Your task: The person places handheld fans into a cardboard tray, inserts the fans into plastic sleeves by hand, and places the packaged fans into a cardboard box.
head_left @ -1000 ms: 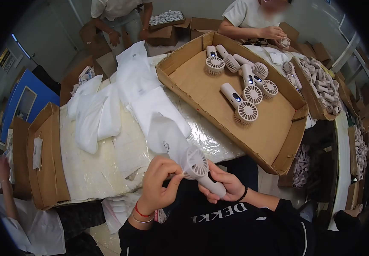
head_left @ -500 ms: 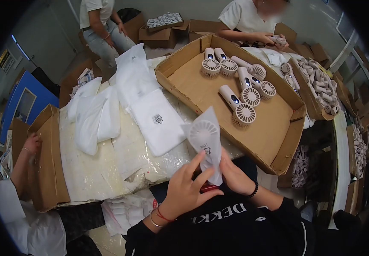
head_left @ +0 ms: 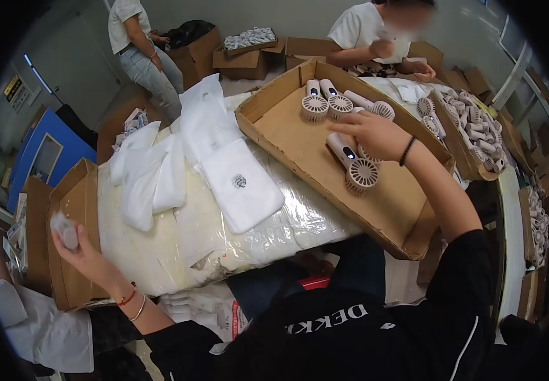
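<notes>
My left hand [head_left: 90,259] is at the left, inside the low cardboard box [head_left: 76,209]. Its fingers hold a handheld fan in a white bag [head_left: 65,232], slightly blurred. Over the big shallow cardboard tray [head_left: 281,143], my right hand [head_left: 379,134] is open with fingers stretched out, and it covers part of the fans under it. Just below those fingers lies a pale handheld fan [head_left: 362,174] with a lit display. Other fans [head_left: 315,105] rest near the tray's far side.
White printed bags [head_left: 239,187] lie on the plastic-covered table [head_left: 192,238]. More fans fill a carton [head_left: 477,133] at the right. One person [head_left: 366,38] sits across the table, another [head_left: 138,44] stands at the back, and a sleeve [head_left: 46,330] shows at lower left.
Both hands were together on the bagged fan in front of my body. My left hand has carried it left into the box; my right hand has let go and reached over the tray.
</notes>
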A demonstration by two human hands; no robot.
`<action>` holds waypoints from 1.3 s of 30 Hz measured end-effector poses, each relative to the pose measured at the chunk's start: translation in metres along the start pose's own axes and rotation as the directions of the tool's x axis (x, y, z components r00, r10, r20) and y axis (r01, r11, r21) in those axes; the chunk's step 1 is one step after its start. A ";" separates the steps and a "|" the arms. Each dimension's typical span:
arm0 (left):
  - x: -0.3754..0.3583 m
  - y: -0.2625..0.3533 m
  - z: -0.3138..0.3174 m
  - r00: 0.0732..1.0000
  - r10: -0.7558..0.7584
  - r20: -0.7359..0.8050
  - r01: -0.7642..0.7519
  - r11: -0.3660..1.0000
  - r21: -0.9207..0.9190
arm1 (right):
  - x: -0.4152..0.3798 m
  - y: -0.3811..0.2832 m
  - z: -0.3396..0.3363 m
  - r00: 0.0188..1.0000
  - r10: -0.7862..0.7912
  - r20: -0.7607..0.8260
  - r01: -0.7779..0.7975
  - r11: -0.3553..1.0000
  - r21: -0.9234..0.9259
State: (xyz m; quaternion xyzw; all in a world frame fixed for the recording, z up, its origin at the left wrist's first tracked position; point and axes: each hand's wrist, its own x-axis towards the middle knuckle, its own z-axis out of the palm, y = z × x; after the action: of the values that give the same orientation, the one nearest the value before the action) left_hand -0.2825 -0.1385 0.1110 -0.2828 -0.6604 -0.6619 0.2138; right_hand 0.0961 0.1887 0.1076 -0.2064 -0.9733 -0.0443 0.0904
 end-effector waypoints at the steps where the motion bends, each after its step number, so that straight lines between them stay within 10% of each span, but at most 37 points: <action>1: 0.006 -0.002 -0.003 0.988 -0.100 -0.115 0.088 0.991 -0.104 | 0.005 0.007 0.007 0.995 -0.075 0.072 0.075 0.997 0.009; 4: -0.025 -0.028 0.007 0.972 0.065 0.224 -0.042 0.993 -0.106 | 0.011 -0.002 0.016 0.918 -0.292 0.270 0.329 0.939 -0.103; 9: -0.094 0.006 0.058 0.556 0.261 0.789 -0.219 0.962 -0.163 | 0.012 -0.012 0.010 0.850 -0.429 0.305 0.490 0.858 -0.158; 11: -0.100 0.009 0.072 0.460 0.337 0.822 -0.259 0.936 -0.238 | 0.009 -0.027 -0.021 0.819 0.023 0.574 0.091 0.981 -0.170; 15: -0.098 0.011 0.099 0.316 0.249 0.916 -0.176 0.964 -0.202 | -0.030 -0.015 -0.042 0.980 0.160 0.122 -0.169 0.984 0.063; 17: -0.097 0.006 0.109 0.189 0.093 0.978 -0.033 0.996 -0.089 | -0.049 -0.037 -0.061 0.951 0.276 0.138 -0.305 0.777 0.550; 19: -0.097 0.007 0.115 0.161 0.072 0.984 -0.059 0.996 -0.063 | -0.074 -0.060 -0.051 0.912 0.326 0.249 -0.359 0.342 0.868; 24: -0.100 0.000 0.122 0.129 0.128 0.983 -0.145 0.983 -0.109 | -0.106 -0.144 -0.025 0.922 0.204 0.330 -0.262 -0.298 0.918; 26: -0.101 -0.001 0.122 0.132 0.132 0.983 -0.147 0.983 -0.112 | -0.105 -0.163 0.005 0.927 0.157 0.341 -0.291 -0.274 0.917; 27: -0.102 -0.001 0.122 0.131 0.129 0.983 -0.150 0.983 -0.109 | -0.101 -0.167 0.024 0.961 0.099 0.260 -0.261 -0.005 0.965; 30: -0.104 0.003 0.118 0.172 0.070 0.983 -0.077 0.995 -0.058 | -0.084 -0.182 0.048 0.902 -0.052 0.429 -0.418 -0.354 0.836; 32: -0.108 0.015 0.110 0.271 0.165 0.948 -0.034 0.986 -0.162 | -0.075 -0.184 0.063 0.897 -0.284 0.338 -0.440 -0.521 0.731; 35: -0.120 0.049 0.089 0.157 0.197 0.968 0.113 0.970 -0.216 | -0.068 -0.187 0.077 0.872 -0.479 0.101 -0.463 -0.740 0.488; 39: -0.136 0.051 0.075 0.175 0.177 0.969 0.255 0.942 -0.218 | -0.072 -0.185 0.096 0.867 -0.492 0.073 -0.464 -0.746 0.478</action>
State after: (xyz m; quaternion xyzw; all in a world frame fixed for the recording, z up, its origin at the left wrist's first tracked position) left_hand -0.1398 -0.0780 0.0578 -0.6550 -0.5271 -0.4301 -0.3287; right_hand 0.0697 0.0035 -0.0093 0.0499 -0.3120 0.9481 -0.0352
